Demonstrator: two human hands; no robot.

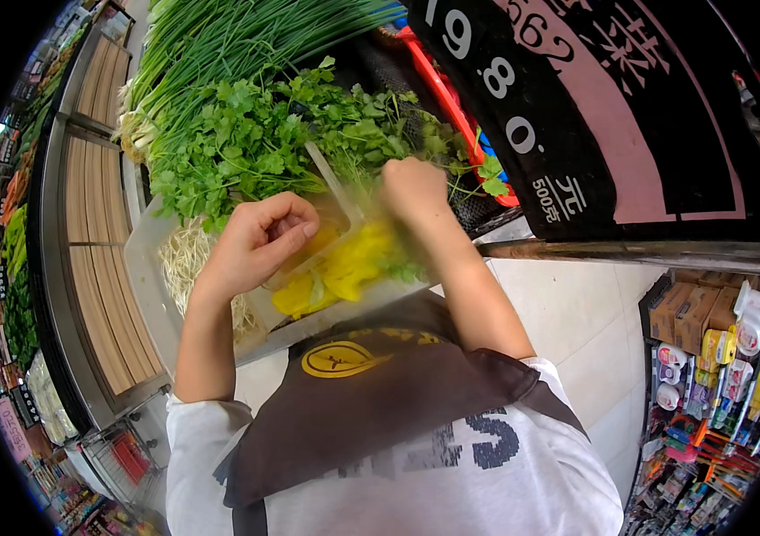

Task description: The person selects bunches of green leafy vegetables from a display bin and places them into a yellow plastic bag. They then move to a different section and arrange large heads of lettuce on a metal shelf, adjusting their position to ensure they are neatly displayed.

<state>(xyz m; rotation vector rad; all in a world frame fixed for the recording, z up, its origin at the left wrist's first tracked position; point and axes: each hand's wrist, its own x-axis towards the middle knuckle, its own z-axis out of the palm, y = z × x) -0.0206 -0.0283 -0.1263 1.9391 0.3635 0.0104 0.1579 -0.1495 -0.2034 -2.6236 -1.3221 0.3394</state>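
My left hand [262, 244] is over a translucent plastic bin [152, 295], its fingers curled towards the thumb; nothing shows between them. Blurred and bent at the wrist, my right hand [414, 191] is against the coriander [239, 137] at the bin's far right, and its fingertips are hidden. Yellowed leaves [333, 268] lie in the near part of the bin, below and between my hands. Thin pale strands [185, 258], roots or sprouts, lie to the left, partly behind my left forearm. A clear plastic divider [333, 174] rises between the hands.
Spring onions [246, 40] are heaped beyond the coriander. A red plastic basket [443, 87] stands at right, beside a large black price sign [554, 134]. Wooden slatted shelving [95, 221] runs along the left. Packed goods [708, 348] fill a rack at lower right, past the tiled floor [567, 321].
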